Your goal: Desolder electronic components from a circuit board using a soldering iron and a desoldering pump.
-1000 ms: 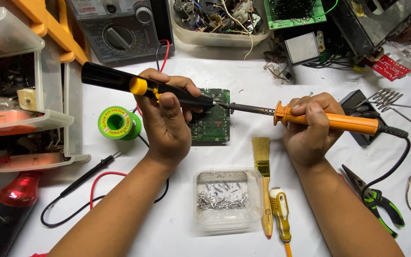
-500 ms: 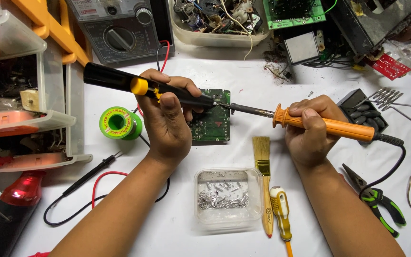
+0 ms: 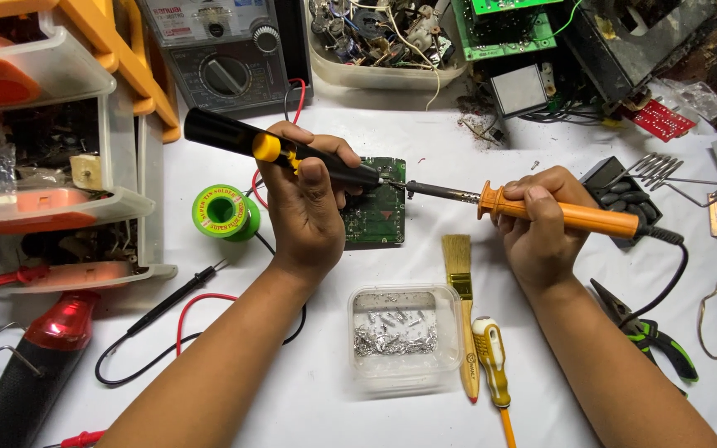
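My left hand grips a black desoldering pump with a yellow button, its nozzle pointing right over a green circuit board that lies on the white table. My right hand holds a soldering iron by its orange handle. The iron's metal shaft points left, and its tip meets the pump's nozzle just above the board's upper right corner. A black cord runs from the handle's rear.
Near the board sit a green solder spool, a clear tub of solder scraps, a brush, a yellow screwdriver and green-handled pliers. A multimeter with red and black probe leads, drawer unit and parts bin line the back and left.
Both hands have shifted slightly; the iron's handle has tilted so that its rear end sits lower, while its tip stays at the pump's nozzle above the board.
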